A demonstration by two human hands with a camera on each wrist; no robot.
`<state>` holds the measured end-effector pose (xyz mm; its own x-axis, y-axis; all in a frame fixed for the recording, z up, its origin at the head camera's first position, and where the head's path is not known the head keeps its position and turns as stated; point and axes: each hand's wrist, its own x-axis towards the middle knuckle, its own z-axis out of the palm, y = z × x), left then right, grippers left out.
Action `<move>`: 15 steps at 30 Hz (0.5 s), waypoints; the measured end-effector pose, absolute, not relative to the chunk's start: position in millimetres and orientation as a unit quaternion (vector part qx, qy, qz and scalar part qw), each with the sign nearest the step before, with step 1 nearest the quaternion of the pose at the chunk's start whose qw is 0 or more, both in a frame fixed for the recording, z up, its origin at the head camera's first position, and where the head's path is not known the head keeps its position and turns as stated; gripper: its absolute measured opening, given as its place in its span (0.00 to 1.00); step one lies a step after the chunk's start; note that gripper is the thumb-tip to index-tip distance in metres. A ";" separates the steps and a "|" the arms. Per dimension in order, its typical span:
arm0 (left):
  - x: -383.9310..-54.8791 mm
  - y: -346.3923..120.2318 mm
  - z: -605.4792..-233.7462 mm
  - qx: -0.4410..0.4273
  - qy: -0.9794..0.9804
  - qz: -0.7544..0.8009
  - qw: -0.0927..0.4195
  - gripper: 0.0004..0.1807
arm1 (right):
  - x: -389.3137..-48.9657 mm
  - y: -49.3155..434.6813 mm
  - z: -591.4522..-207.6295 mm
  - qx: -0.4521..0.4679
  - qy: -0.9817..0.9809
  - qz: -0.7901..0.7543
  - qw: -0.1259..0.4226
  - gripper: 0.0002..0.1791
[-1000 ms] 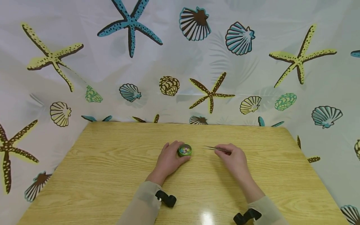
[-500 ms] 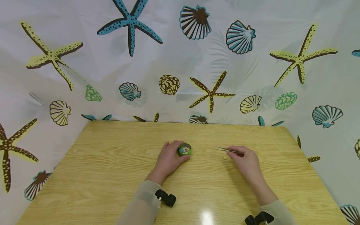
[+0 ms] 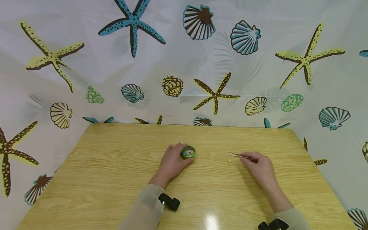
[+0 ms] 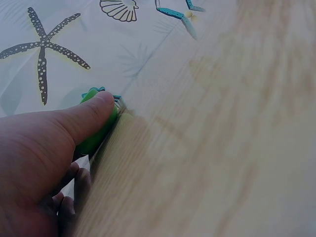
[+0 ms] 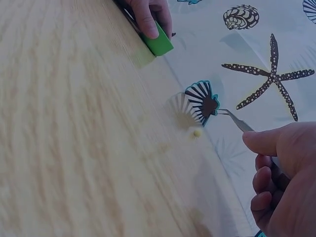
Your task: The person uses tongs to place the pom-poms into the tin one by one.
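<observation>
My left hand (image 3: 170, 164) holds a small round green tub (image 3: 188, 157) on the table, thumb and fingers round its side. Small pastel beads (image 3: 188, 152) in several colours lie inside it. In the left wrist view the thumb presses along the green wall (image 4: 91, 140); the beads are hidden there. To the right, my right hand (image 3: 261, 166) pinches metal tweezers (image 3: 238, 155) between thumb and fingers, tips pointing left. Nothing shows between the tips in the right wrist view. A single small yellow bead (image 3: 229, 161) lies on the tabletop just below the tips.
The wood-grain table (image 3: 115, 179) reaches back to a pale cloth (image 3: 161, 108) printed with starfish and shells, which also hangs at both sides. Black camera mounts (image 3: 169, 202) sit on both wrists over light sleeves (image 3: 145, 207).
My right hand has moved to the right with the tweezers, away from the tub. The yellow bead, out of sight at first, now shows on the table. My left hand stays put.
</observation>
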<state>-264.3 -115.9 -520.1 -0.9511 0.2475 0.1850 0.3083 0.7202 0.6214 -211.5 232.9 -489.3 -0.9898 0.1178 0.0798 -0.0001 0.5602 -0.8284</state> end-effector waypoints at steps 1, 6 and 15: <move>-264.5 -115.7 -520.2 -0.150 -0.926 -0.342 0.044 0.33 | -210.8 234.6 -490.0 -0.035 -0.881 0.469 0.062 0.15; -265.3 -115.2 -520.4 -0.149 -0.926 -0.343 0.045 0.34 | -207.4 241.9 -492.7 -0.036 -0.881 0.468 0.054 0.16; -265.1 -115.1 -521.7 -0.149 -0.926 -0.344 0.046 0.33 | -205.9 248.3 -497.6 -0.039 -0.886 0.461 0.038 0.15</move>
